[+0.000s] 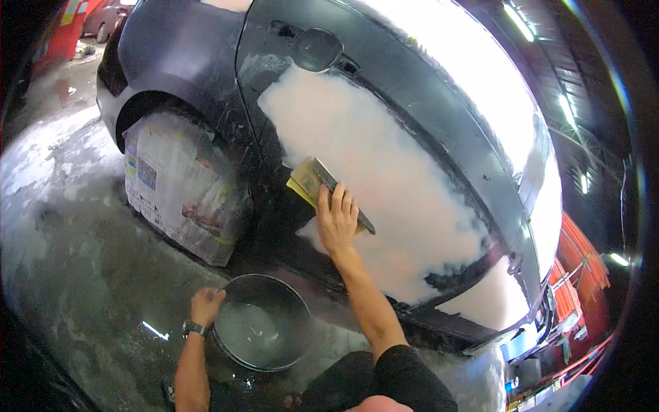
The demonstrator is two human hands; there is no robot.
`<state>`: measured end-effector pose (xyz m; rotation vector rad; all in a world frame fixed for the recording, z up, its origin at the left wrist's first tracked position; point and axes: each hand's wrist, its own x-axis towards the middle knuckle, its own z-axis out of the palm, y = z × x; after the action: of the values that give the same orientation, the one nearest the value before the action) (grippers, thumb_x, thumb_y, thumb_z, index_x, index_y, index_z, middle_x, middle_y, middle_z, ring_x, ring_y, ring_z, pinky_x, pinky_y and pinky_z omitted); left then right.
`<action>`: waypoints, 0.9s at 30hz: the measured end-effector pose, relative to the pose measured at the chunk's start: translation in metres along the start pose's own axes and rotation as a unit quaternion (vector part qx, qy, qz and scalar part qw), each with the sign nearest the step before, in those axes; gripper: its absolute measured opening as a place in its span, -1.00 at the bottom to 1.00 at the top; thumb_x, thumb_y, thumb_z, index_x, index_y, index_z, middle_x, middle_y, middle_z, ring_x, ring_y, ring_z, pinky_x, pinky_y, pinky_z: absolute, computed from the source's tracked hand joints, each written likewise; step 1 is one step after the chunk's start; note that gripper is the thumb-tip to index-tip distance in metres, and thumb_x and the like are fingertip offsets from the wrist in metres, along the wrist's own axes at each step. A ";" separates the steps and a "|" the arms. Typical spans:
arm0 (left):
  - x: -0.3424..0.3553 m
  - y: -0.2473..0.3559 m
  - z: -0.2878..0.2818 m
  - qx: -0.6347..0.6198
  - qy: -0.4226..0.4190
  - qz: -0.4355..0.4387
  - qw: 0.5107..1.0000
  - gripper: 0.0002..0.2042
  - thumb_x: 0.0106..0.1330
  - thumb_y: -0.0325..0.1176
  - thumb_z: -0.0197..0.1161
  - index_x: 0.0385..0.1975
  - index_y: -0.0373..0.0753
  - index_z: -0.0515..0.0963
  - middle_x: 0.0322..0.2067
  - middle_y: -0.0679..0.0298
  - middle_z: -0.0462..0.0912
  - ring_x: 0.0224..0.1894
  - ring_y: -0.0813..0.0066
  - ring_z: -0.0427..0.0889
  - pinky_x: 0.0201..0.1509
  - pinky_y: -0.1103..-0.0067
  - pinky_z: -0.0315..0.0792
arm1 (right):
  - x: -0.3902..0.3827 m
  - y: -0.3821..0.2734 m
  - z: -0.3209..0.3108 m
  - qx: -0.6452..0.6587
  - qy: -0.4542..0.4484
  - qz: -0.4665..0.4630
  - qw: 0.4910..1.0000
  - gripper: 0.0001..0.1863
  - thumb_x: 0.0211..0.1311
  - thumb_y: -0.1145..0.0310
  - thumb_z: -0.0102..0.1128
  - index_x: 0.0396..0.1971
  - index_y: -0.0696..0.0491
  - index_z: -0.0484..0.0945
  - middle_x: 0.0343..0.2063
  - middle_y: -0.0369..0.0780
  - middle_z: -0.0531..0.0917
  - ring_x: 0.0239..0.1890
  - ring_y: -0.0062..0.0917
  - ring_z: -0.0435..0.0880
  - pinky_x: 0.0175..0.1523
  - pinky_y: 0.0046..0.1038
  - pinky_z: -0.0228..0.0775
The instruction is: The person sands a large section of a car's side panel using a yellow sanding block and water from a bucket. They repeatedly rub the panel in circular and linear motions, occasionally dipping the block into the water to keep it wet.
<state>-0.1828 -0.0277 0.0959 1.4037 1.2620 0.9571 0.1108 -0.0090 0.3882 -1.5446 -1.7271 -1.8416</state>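
My right hand is closed round a sanding block with yellow sandpaper wrapped on it. The block lies against a broad pale pink patch of body filler on the dark car door. A loose edge of the paper stands out on the left of the block. Low on the left, my left hand, with a watch on its wrist, is closed at the rim of a round black bucket. Cloudy water stands inside the bucket.
Printed paper covers the car's wheel on the left. The concrete floor looks wet. A round recess sits high on the door. Red-orange stacked sheets stand at the right, and tube lights hang above.
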 end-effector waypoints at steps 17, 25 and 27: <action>0.003 -0.022 0.005 0.008 0.012 0.013 1.000 -0.64 0.22 -0.14 0.46 -0.33 -0.39 0.68 -0.38 0.02 0.74 -0.33 0.12 0.71 -0.17 0.33 0.54 | 0.145 0.059 -0.020 0.010 0.013 -0.061 0.998 -0.49 0.25 0.37 0.13 0.23 0.04 0.52 0.16 -0.01 0.53 0.06 -0.20 0.56 0.10 -0.15 0.43; 0.000 -0.009 0.003 0.028 0.006 0.004 1.000 -0.63 0.26 -0.14 0.45 -0.23 -0.40 0.70 -0.31 0.03 0.77 -0.25 0.22 0.75 -0.10 0.37 0.57 | 0.106 0.070 -0.019 0.001 0.052 -0.116 0.992 -0.51 0.22 0.34 0.16 0.19 0.00 0.53 0.08 -0.09 0.55 0.00 -0.29 0.57 0.02 -0.19 0.43; 0.006 -0.021 0.005 0.042 -0.012 -0.020 0.999 -0.63 0.26 -0.14 0.46 -0.24 -0.41 0.70 -0.30 0.04 0.78 -0.25 0.26 0.75 -0.11 0.39 0.56 | 0.115 0.076 -0.014 0.009 0.048 -0.111 0.993 -0.52 0.22 0.35 0.17 0.19 -0.01 0.53 0.07 -0.11 0.54 -0.01 -0.29 0.57 0.01 -0.19 0.43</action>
<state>-0.1815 -0.0229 0.0743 1.4455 1.3199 0.8669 0.1062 0.0127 0.5252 -1.2791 -1.9323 -1.9580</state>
